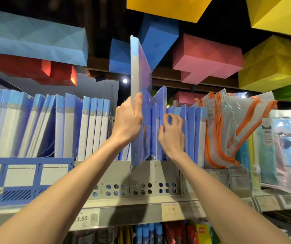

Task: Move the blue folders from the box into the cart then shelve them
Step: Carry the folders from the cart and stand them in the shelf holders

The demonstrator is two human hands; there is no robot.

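Blue folder [141,71]: 1 in hand, upright at frame centre. Its lower edge sits at the front rim of the grey rack [144,180] and its top reaches the upper centre of the frame. The clear wrap on it is glossy.

Left grip [129,118]: a bare hand closed on the near edge of the blue folder at about mid-height, thumb on the facing side and fingers wrapped behind.

Right grip [172,132]: just right of the held folder, fingers curled against the top edges of the shelved folders [190,134], with thumb and forefinger pinched together at 1 of those edges.

Shelved folders, grey rack: 4 white-and-blue spines stand left of the held one. About 5 blue spines show right of the right grip, and 1 more leans up behind it. The exact count is unclear because they overlap.

Blue rack [18,176], lower left: 1 rack packed with leaning folders [35,124] of the same kind, more than 10, too overlapped to count exactly.

Right of the grey rack: clear pouches [229,129] with orange trim, at least 3, leaning against each other.

Both racks stand on 1 shelf [141,214]. Its front strip carries a price tag [84,220] at lower centre-left, reading "5.90" where visible.

Coloured blocks [206,55] hang across the top of the frame: 3 yellow, 1 red, 1 pale blue and 2 pink. The darker blue ones are partly hidden behind the held folder.
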